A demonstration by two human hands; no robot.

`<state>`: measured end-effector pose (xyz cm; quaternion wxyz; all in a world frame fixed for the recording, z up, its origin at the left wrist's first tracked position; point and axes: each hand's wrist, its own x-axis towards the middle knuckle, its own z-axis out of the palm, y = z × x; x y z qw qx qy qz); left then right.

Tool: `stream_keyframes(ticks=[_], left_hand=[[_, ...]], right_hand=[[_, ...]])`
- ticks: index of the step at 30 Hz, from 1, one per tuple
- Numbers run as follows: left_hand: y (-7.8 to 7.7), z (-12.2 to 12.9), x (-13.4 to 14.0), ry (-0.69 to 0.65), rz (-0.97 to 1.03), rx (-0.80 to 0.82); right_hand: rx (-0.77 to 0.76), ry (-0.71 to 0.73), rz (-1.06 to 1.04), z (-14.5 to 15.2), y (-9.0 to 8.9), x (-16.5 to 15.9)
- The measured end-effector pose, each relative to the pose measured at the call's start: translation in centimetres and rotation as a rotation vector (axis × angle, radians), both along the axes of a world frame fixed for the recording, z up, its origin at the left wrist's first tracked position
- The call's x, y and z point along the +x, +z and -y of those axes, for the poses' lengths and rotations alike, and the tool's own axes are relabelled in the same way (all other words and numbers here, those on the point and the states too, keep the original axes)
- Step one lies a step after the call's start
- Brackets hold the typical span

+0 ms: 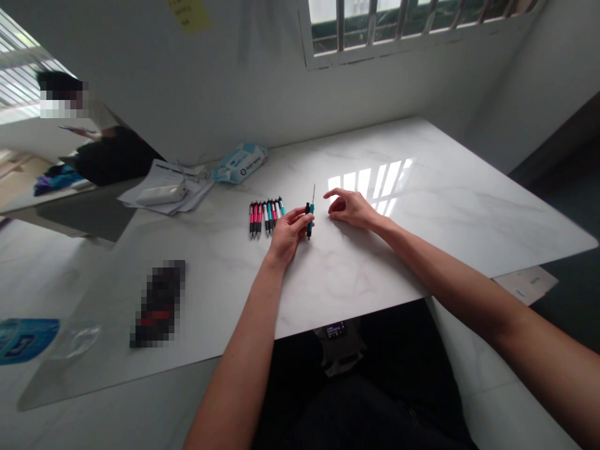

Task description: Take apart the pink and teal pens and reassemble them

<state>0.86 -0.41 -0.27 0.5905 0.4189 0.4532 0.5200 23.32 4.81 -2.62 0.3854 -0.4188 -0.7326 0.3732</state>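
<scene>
My left hand (287, 237) is closed around a teal pen (312, 211) with a dark lower end, held roughly upright over the white table (356, 269). A thin refill-like rod (314, 190) sticks up from the top of its barrel. Beside the barrel, in the same fingers, is a small black piece (307, 208) whose kind I cannot make out. My right hand (352, 208) is a short way to the right, apart from the pen, its index finger reaching out and the others bent, with nothing seen in it. Left of my left hand, several pens (259, 219) in red, teal and white lie in a row.
Behind the pens lies a blue wipes packet (241, 164). Papers (164, 187) with a white box-like object on them are at the back left. A blurred-out dark object (159, 303) lies at the front left, near a blue plastic package (28, 340). Another person (112, 153) sits beyond.
</scene>
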Motion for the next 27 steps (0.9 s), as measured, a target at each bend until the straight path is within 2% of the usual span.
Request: stream_keyframes(ticks=[7,16,23,27], left_hand=[[0.1,0.1,0.0,0.005,-0.04,-0.014],[-0.1,0.1,-0.3,-0.014,-0.081,-0.008],[-0.4,0.1,-0.4,-0.062,-0.157,0.024],[-0.5,0.1,-0.5,-0.07,-0.166,0.028]], right_hand=[[-0.044,-0.048,-0.105,-0.8,0.0,-0.2],[-0.226,-0.118,-0.495,-2.5,0.5,1.6],[-0.291,0.012,-0.592,-1.1,2.9,1.9],[-0.294,0.042,-0.577,-1.0,3.2,1.9]])
